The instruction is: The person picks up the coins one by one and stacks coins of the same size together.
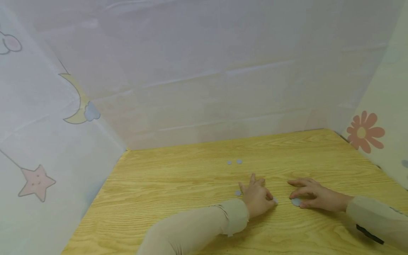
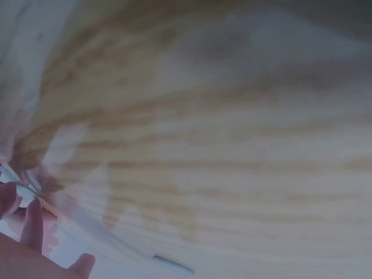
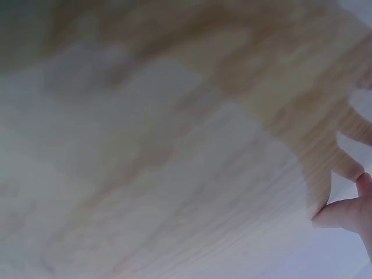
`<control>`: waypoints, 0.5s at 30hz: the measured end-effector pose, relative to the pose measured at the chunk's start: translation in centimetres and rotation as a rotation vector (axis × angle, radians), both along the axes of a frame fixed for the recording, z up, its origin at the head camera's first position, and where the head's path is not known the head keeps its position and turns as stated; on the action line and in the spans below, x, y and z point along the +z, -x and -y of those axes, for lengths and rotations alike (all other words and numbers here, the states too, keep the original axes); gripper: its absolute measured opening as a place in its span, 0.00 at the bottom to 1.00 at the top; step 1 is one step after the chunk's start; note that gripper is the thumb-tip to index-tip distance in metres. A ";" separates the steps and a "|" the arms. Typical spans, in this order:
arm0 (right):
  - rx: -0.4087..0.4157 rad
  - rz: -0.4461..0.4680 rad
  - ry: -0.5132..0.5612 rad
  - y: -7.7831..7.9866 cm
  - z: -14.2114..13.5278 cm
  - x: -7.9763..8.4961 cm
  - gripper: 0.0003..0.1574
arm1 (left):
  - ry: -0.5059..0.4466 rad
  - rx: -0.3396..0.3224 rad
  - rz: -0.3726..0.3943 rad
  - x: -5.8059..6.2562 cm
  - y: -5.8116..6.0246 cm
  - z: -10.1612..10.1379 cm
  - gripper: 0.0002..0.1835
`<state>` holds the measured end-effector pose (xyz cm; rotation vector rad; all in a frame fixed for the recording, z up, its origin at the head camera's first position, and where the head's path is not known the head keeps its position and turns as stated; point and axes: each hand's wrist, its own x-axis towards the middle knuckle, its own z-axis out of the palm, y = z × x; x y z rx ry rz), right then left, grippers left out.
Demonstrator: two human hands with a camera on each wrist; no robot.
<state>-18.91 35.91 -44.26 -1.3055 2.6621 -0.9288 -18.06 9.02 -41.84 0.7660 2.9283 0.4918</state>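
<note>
My left hand pinches a small light grey disc between thumb and forefinger, low over the wooden table. Its other fingers spread forward, away from that disc. Close to its left side a second small disc lies flat; one grey disc also shows on the tabletop in the left wrist view. To the right, my right hand has thumb and forefinger at opposite edges of a larger grey disc on the wood. In the right wrist view its thumb touches down and the disc is hidden.
Farther back on the table two small grey discs, one on the left and one on the right, lie side by side. Pale printed sheets hang behind and along both sides of the table. A dark strap end dangles under the right sleeve.
</note>
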 end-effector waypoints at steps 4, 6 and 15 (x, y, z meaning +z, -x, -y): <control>0.009 -0.007 0.009 0.0 0.1 0.0 0.22 | 0.011 -0.017 -0.010 0.1 -0.2 0.0 0.08; 0.005 -0.007 0.014 0.0 0.1 0.0 0.22 | 0.012 -0.025 -0.007 0.2 -0.2 0.0 0.08; 0.011 -0.007 0.011 0.0 0.1 0.1 0.24 | 0.058 -0.101 -0.058 -0.1 0.0 0.1 0.14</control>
